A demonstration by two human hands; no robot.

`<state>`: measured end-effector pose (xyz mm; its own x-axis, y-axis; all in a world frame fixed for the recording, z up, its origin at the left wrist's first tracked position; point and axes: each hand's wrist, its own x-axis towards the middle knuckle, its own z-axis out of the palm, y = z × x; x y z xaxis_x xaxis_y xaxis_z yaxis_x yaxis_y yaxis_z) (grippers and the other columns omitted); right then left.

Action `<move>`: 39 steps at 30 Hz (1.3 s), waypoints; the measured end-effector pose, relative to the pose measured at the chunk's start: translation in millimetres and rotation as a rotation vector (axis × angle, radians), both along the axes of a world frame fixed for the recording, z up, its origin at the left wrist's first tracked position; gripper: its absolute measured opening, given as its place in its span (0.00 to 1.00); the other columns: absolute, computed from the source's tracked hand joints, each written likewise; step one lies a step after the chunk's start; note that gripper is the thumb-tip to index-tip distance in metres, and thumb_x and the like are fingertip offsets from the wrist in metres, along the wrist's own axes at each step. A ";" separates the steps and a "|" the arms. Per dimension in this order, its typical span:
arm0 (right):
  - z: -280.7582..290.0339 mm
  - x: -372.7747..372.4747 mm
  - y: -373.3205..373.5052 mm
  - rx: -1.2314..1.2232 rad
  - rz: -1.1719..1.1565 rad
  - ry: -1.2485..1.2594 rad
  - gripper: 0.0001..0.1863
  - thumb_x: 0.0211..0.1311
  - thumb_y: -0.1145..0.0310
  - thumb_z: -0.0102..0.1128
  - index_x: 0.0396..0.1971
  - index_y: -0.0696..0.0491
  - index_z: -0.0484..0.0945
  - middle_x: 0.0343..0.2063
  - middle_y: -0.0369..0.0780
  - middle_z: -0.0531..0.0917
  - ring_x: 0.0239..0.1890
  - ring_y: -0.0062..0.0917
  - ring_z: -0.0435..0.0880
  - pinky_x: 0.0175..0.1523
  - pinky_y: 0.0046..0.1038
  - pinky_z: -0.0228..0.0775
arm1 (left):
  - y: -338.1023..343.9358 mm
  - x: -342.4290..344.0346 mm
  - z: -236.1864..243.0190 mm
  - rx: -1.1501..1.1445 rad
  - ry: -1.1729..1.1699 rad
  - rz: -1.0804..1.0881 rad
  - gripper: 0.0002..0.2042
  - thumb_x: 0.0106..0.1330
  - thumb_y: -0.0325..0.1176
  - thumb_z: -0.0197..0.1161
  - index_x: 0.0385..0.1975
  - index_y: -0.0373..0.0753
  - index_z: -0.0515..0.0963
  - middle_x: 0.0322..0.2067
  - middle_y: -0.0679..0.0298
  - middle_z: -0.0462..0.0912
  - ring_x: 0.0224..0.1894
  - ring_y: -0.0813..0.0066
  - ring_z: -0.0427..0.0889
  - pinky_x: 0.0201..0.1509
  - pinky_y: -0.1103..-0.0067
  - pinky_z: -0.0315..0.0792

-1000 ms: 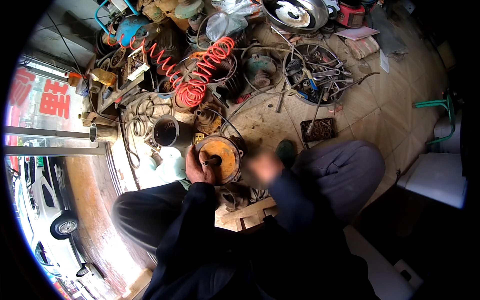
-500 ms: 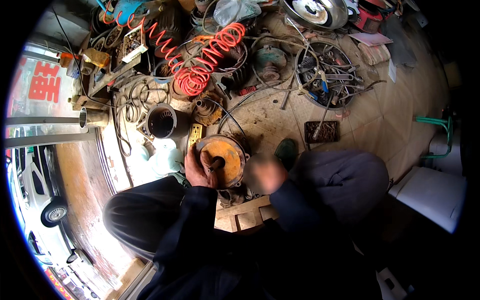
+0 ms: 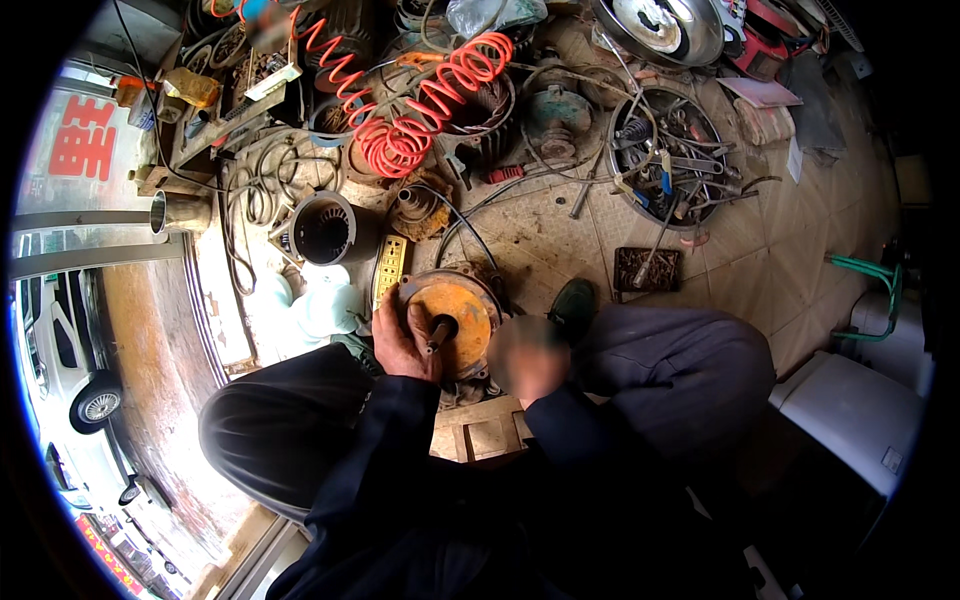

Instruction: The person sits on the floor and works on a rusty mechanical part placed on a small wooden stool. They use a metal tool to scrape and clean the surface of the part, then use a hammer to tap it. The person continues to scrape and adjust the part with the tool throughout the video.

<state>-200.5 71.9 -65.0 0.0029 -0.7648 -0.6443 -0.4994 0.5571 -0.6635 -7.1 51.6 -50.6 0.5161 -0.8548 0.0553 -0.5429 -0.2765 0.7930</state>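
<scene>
An electric motor (image 3: pixel 474 330) with a rusty orange round end face stands between my knees, its dark shaft (image 3: pixel 437 336) sticking out toward me. My left hand (image 3: pixel 402 342) grips the motor's left rim, the fingers along the edge and the thumb close to the shaft. At the motor's right side is my right hand (image 3: pixel 530 358); a blur covers it, so its fingers and anything in them cannot be made out. Under the motor's near side lies a wooden frame (image 3: pixel 490 432).
Beyond the motor are a yellow power strip (image 3: pixel 392 268), a hollow grey motor housing (image 3: pixel 322 228) and a coiled red air hose (image 3: pixel 395 148). Farther right stand a round basin of tools (image 3: pixel 668 215) and a small tray of screws (image 3: pixel 630 270). A green shoe (image 3: pixel 574 303) is beside my right hand.
The view has shifted slightly. More of the shaft's length shows beside my left thumb. My left hand keeps its hold on the rim, and the blurred right hand stays at the motor's right side.
</scene>
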 end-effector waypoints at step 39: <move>7.7 2.8 14.5 -0.207 -0.341 -0.359 0.21 0.62 0.57 0.67 0.16 0.50 0.69 0.10 0.28 0.62 0.10 0.13 0.55 0.16 0.27 0.46 | -29.9 59.6 -20.1 0.101 0.762 -0.363 0.24 0.66 0.42 0.65 0.52 0.28 0.74 0.41 0.59 0.83 0.43 0.75 0.80 0.49 0.78 0.74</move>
